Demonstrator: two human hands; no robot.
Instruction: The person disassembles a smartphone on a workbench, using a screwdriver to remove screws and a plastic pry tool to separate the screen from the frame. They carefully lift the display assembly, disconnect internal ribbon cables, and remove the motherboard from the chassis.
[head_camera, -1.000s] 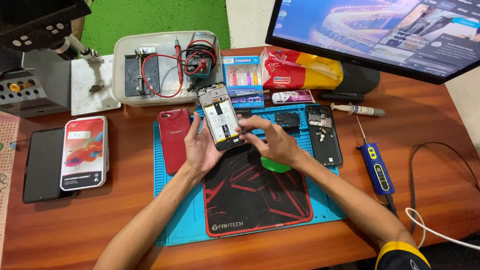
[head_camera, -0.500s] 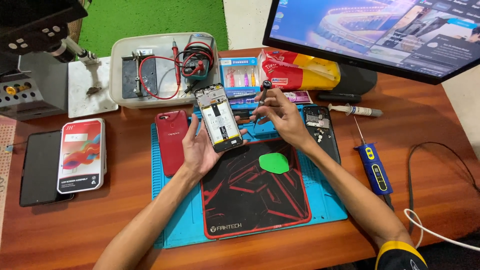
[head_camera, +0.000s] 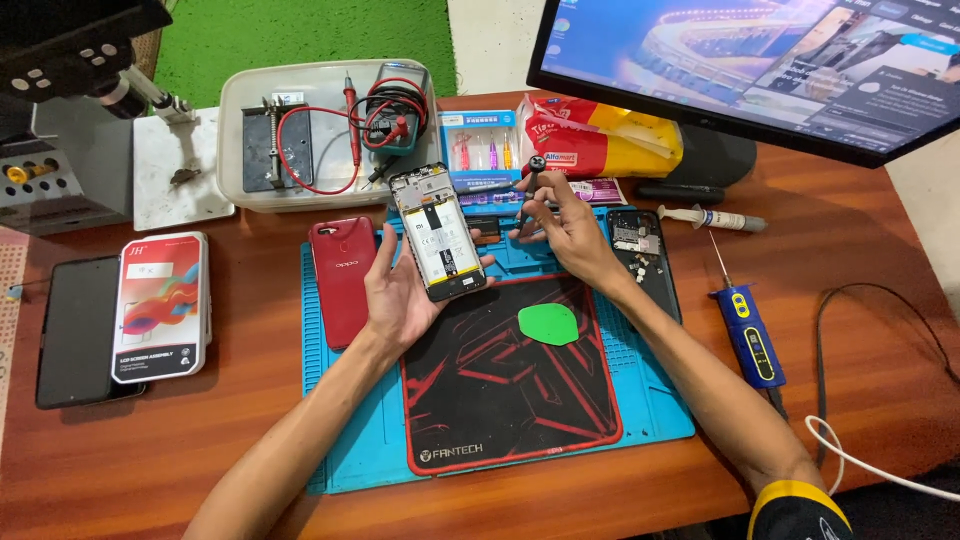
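Left hand (head_camera: 400, 290) kept cradling the opened phone (head_camera: 440, 232); my right hand (head_camera: 565, 225) had left the green pick (head_camera: 549, 323) and now gripped a small screwdriver (head_camera: 531, 190), so screw work came next.

A phone repair workshop. Wooden table (head_camera: 200, 460) spread with a blue repair mat (head_camera: 350, 440), opened phones (head_camera: 437, 232), a multimeter tray (head_camera: 300, 140) and a microscope (head_camera: 80, 50). Monitor (head_camera: 750, 70) behind.

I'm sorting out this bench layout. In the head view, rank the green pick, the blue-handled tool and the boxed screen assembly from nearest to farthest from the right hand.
1. Green pick: on the black mat, just below the right hand.
2. Blue-handled tool: on the wood, off to the right.
3. Boxed screen assembly: far left, beyond the left hand.
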